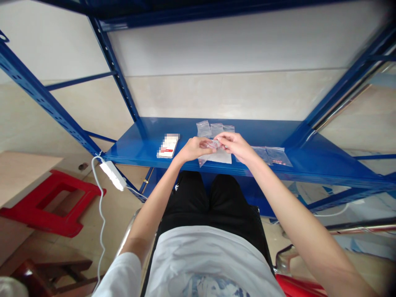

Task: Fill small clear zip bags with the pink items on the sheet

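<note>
The left hand [194, 149] and the right hand [234, 147] are both closing on a small clear plastic bag [214, 144], pinching it between their fingers just above a blue metal shelf [256, 132]. A white sheet [219, 156] is lying on the shelf beneath the hands, three clear bags [216, 129] are sitting behind it, and two more bags [270, 156] are lying to the right. A white-and-red box [168, 145] is resting left of the hands, and a white power strip [113, 175] is hanging near the shelf's corner.
</note>
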A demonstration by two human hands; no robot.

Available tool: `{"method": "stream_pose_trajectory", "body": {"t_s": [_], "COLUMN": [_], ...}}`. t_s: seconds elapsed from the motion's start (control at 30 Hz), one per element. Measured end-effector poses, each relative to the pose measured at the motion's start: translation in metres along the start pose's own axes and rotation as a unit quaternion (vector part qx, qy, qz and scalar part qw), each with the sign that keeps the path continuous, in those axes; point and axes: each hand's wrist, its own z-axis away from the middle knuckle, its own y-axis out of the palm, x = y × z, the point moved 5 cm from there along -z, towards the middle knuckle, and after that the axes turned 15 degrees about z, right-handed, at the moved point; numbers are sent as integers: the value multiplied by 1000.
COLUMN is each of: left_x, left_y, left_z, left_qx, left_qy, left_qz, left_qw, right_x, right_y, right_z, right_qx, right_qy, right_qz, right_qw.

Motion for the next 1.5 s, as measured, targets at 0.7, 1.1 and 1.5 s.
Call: {"method": "stream_pose_trajectory", "body": {"t_s": [0.7,1.1,1.5], "left_x": [-4,-4,-1], "left_y": [-8,-9,-9], "left_z": [2,2,1], "left_qx": [-30,-31,-25], "left_qy": [-22,-28,-24], "left_qz": [-16,-11,-12], "left_qw": [999,999,999], "right_x": [-58,-55,-57], "right_y": [9,14,17], "right_z": [-13,-10,-10], "right_qx": [-7,-63,-63], "right_qy": [19,-14,-14], "right_qz": [373,416,422], "right_qw": [928,907,904]}}
